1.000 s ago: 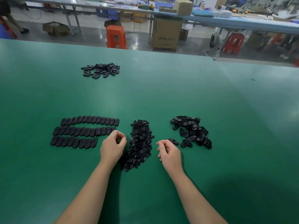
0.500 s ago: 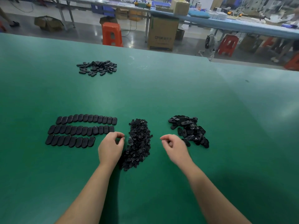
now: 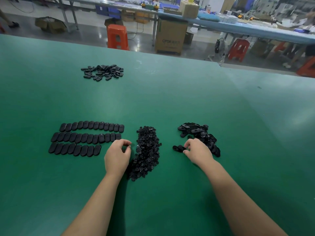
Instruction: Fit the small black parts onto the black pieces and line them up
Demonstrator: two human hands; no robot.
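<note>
On the green table [image 3: 170, 99] a heap of small black parts [image 3: 148, 149] lies between my hands. My left hand [image 3: 116, 157] rests at the heap's left edge, its curled thumb and forefinger pinching what looks like one small part. A pile of oval black pieces [image 3: 199, 132] lies to the right. My right hand [image 3: 197, 151] is at that pile's near left side, fingertips curled onto a loose black piece [image 3: 178, 148]. Three rows of lined-up black pieces [image 3: 85, 138] lie to the left.
Another small pile of black pieces [image 3: 103, 72] sits far back on the left. Beyond the table's far edge stand an orange stool [image 3: 117, 36], a cardboard box [image 3: 170, 36], a red stool [image 3: 237, 49] and a long bench with clutter.
My right hand has moved right and forward from beside the heap to the loose pieces at the right pile. My left hand has stayed in place with its pinch unchanged.
</note>
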